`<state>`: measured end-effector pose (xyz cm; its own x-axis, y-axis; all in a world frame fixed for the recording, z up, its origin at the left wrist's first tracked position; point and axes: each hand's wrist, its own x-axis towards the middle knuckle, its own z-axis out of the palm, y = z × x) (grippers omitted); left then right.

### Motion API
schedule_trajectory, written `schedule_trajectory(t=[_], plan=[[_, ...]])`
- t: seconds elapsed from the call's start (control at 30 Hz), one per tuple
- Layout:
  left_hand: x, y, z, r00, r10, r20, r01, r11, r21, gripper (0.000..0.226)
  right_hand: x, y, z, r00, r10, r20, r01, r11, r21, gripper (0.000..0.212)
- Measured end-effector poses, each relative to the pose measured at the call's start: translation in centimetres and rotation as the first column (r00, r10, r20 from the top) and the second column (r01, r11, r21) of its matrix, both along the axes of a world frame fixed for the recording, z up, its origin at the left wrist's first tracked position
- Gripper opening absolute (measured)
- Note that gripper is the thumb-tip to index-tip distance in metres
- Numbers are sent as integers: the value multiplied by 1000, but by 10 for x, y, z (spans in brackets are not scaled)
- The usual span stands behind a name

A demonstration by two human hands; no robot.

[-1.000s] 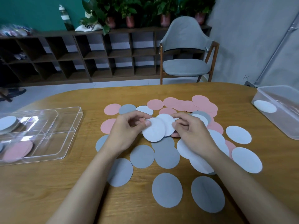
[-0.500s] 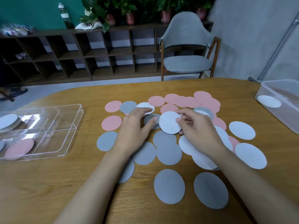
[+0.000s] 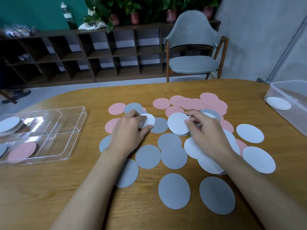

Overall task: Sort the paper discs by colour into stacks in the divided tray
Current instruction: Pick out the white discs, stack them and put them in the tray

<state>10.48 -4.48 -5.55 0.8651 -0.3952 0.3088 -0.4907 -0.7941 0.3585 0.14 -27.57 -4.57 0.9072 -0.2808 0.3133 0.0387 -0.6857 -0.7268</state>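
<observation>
Wooden tabletop, paper discs scattered across the middle.

Left hand: grip pinching a white disc, thumb at its near edge and fingers on top. That disc overlaps a grey disc lying flat.

Right hand: grip holding a second white disc, thumb pressed on its face. More disc edges show just beneath it; I cannot tell how many.

Scatter: pink discs cluster at 12 o'clock, grey ones at 6, white ones toward 3.

Divided tray at 9 o'clock, clear plastic. It has a white stack in a far compartment and a pink disc in a near one.

Clear bin at 2 o'clock, a lone white disc inside.
</observation>
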Motion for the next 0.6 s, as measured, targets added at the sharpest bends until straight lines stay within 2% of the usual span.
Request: schedule_trajectory(t=[0.1,0.23,0.33,0.5,0.6], plan=[[-1,2,3,998,-24,51,25,1000,-12,32,-1,0,0,1000,7,9,-7,1000,2,29],[-7,3,8,971,-37,236,27,999,47,26,-2,-1,-2,1000,0,15,0,1000,29,28],[-13,1,15,948,-43,315,47,999,-2,19,-2,-1,-3,1000,-3,13,3,999,52,26],[-18,-3,18,947,-39,318,84,988,-127,30,-1,-2,-4,1000,-11,4,11,997,74,27],[-22,-6,21,973,-29,230,104,942,-318,33,0,-2,-4,1000,-23,4,22,995,93,28]])
